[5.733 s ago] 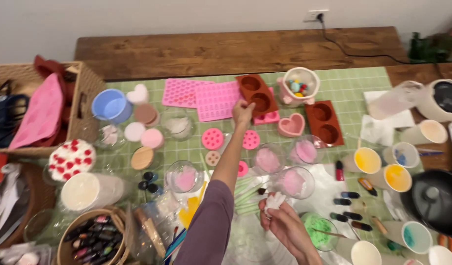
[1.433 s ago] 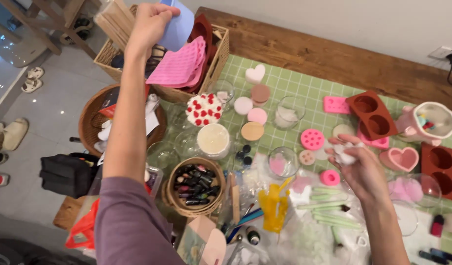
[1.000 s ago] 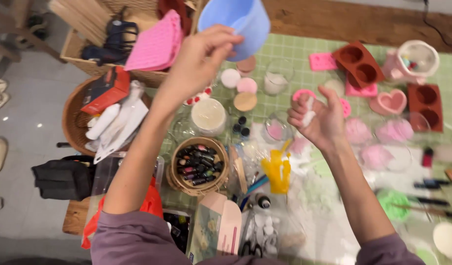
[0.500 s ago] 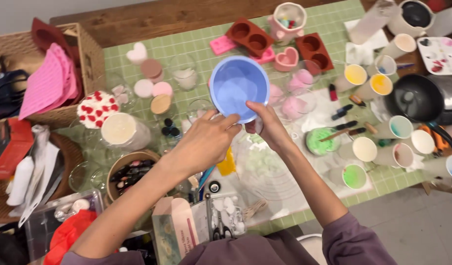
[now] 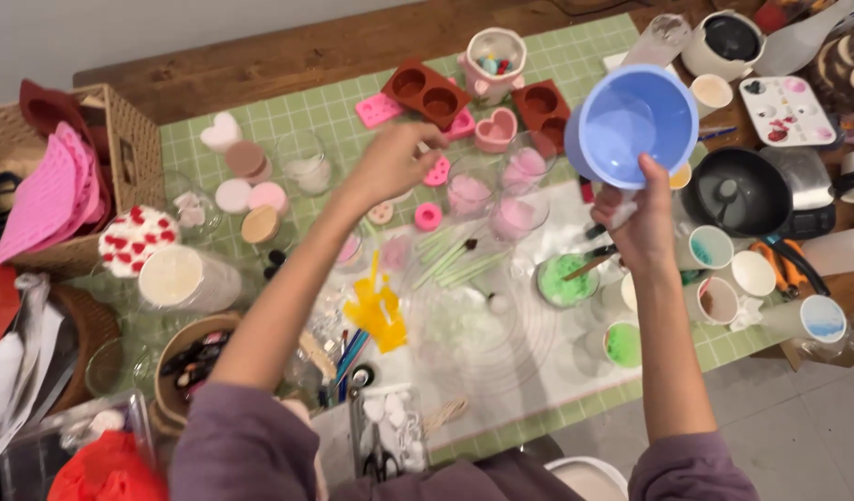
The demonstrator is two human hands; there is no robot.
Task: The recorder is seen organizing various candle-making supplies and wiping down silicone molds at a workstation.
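A round blue plastic bowl is held up above the tabletop by the right hand, whose fingers are clamped on the near rim, with a small crumpled white scrap also caught in the grip; the bowl's opening is tilted toward the camera and its inside appears bare. The left hand is stretched forward over the green gridded mat, fingers loosely curled and closed on nothing that can be made out, well apart from the right hand. Just beyond the left hand a brown silicone mould with round cavities is seen, with a small pink flower-shaped mould just beside the fingertips. A pink heart-shaped dish is set between the brown mould and a second brown mould. Clear glass cups with pink contents are stood near the middle of the mat. Below the right hand a cup of green paste with a stick in it is placed on a translucent white sheet. A yellow silicone piece is laid near the left forearm. A wicker basket holding pink textured mats is stood at the left edge, and a black pan at the right.
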